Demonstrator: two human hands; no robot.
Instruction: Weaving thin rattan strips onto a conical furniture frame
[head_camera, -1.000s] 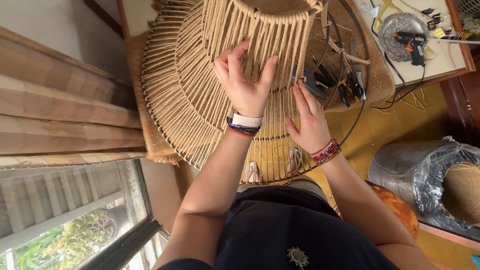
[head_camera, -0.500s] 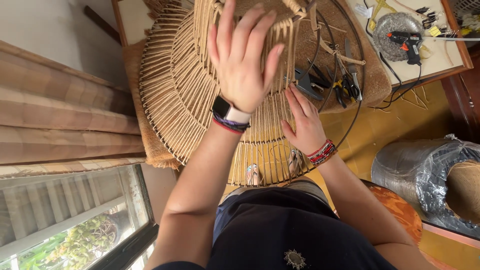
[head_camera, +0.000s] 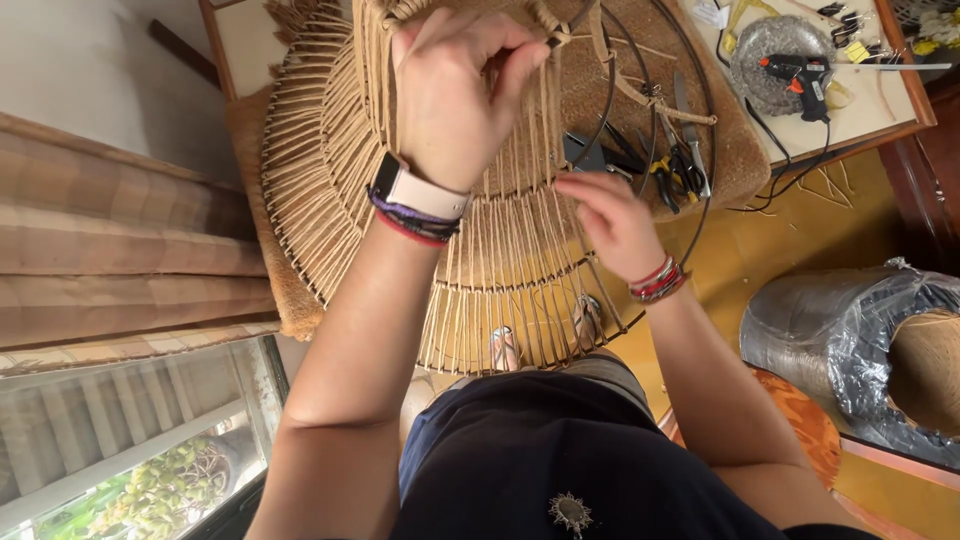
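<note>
- left hand (head_camera: 455, 95) pinched on a cord strand (head_camera: 552, 100) at the top of the woven frame (head_camera: 330, 170), strand running down toward the person.
- right hand (head_camera: 610, 215) lower, nearer the body, fingers loosely curled against the frame, gripping nothing.

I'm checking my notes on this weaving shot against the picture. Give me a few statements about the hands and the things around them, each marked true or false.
1. The left hand is raised at the top of the woven cord frame, fingers pinched together. True.
2. The right hand holds the glue gun. False: the glue gun lies on the board at the upper right, apart from both hands.
3. A watch sits on the left wrist. True.
4. The pliers and cutters lie on the floor by the feet. False: they lie on the brown mat beyond the right hand.
5. A plastic-wrapped roll lies at the right. True.
</note>
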